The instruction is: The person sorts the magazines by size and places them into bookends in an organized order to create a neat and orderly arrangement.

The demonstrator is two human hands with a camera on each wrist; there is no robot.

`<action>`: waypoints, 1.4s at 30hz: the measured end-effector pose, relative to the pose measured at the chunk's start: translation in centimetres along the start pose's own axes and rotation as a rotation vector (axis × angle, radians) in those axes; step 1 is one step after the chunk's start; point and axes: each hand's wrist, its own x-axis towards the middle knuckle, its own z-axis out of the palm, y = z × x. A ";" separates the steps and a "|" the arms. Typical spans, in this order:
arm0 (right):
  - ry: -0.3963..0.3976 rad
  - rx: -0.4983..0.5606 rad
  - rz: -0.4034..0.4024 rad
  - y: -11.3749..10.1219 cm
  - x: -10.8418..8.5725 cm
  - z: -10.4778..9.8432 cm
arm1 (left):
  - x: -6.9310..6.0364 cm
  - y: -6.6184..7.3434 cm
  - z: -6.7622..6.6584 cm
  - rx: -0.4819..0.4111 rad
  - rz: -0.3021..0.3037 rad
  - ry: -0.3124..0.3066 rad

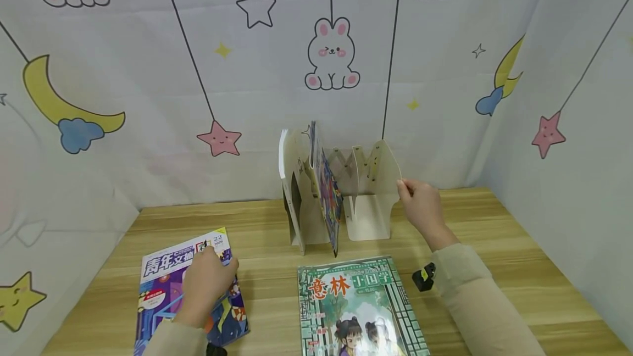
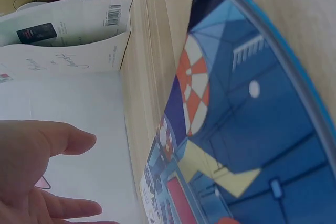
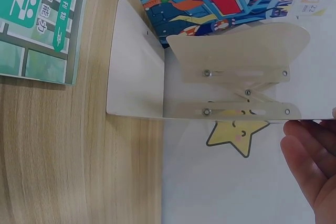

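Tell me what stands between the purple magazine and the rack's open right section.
Bare tabletop first; then the rack's white left end and the colourful magazine standing inside stand across the direct line.

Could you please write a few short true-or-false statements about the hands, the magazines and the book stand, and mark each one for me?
1. The right hand grips an edge of the book stand. True.
2. The green magazine lies on the wooden table. True.
3. The left hand is at the book stand too. False: it is over the purple magazine.
4. In the head view, the purple magazine lies right of the green magazine. False: it lies to the left.
5. A colourful magazine stands in the book stand. True.
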 end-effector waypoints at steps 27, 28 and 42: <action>0.057 -0.026 -0.057 0.3 0.1 0.3 | 1.0 -3.1 -0.8 0.041 -0.136 -0.151; 0.059 -0.025 -0.060 0.3 0.1 0.3 | 1.0 -3.1 -0.8 0.043 -0.137 -0.149; 0.051 -0.025 -0.052 0.3 0.0 0.4 | 1.0 -4.1 -1.1 0.080 -0.165 -0.207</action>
